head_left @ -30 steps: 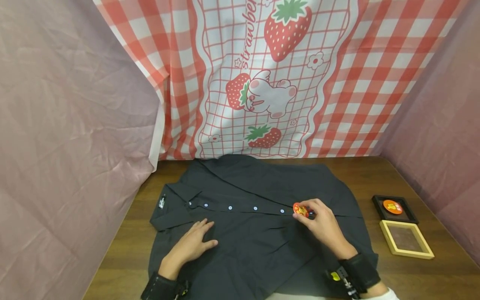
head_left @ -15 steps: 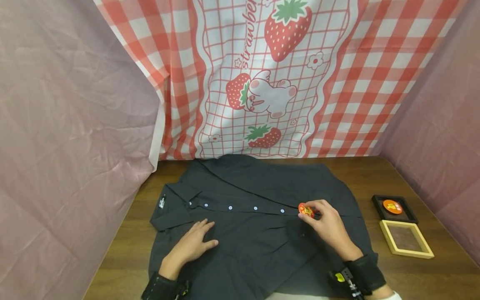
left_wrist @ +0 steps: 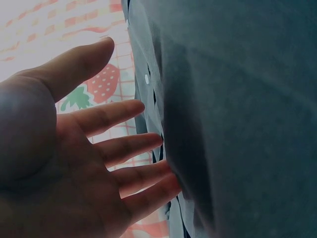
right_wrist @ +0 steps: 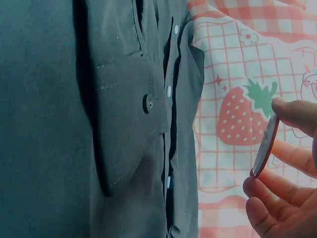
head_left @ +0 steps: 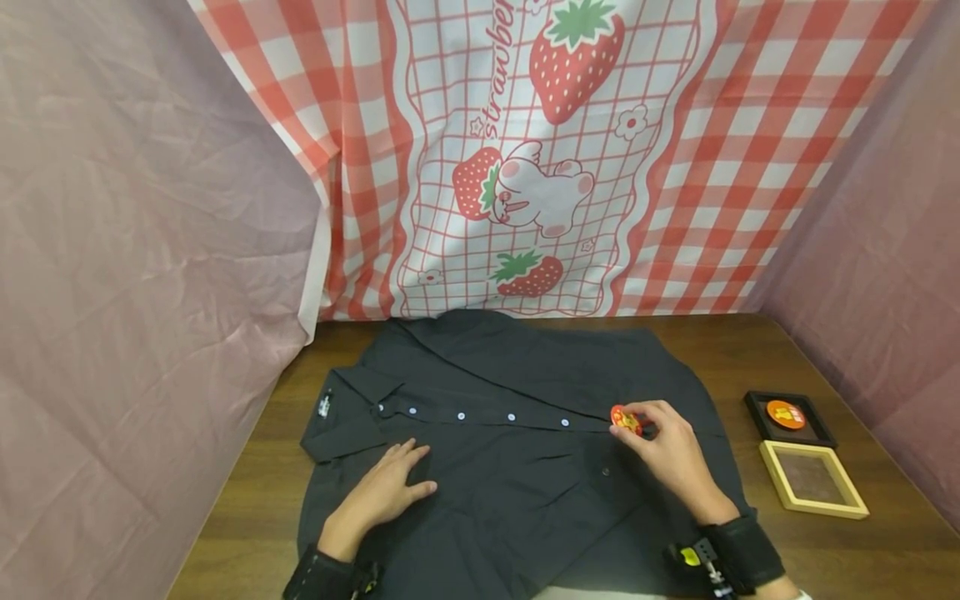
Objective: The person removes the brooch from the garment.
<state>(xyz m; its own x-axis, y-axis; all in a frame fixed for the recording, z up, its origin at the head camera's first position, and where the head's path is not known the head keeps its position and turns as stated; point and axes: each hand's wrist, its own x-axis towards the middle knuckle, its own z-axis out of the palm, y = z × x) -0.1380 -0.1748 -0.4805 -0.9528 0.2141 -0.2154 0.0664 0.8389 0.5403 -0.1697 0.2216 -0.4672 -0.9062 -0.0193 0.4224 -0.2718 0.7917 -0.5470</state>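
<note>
A dark short-sleeved shirt (head_left: 480, 492) lies spread on the table, its collar to the left and a row of pale buttons (head_left: 512, 417) running across it. My right hand (head_left: 671, 450) pinches a round red-and-yellow badge (head_left: 626, 420) between thumb and fingers, over the button row near the hem end. Seen edge-on in the right wrist view, the badge (right_wrist: 266, 145) shows a thin disc with a silvery back. A dark button (right_wrist: 148, 103) sits on a stitched flap of the shirt there. My left hand (head_left: 384, 487), fingers spread and holding nothing, is at the shirt's front below the collar.
On the right of the wooden table (head_left: 840, 550) a black frame (head_left: 757, 408) with an orange round badge (head_left: 785, 413) inside stands just behind a pale yellow frame (head_left: 851, 507). A strawberry-print checked cloth (head_left: 697, 208) hangs at the back; pinkish drapes (head_left: 150, 292) enclose the sides.
My right hand has moved a little to the right along the button row, carrying the badge, and a dark button below is now uncovered. My left hand has stayed in place.
</note>
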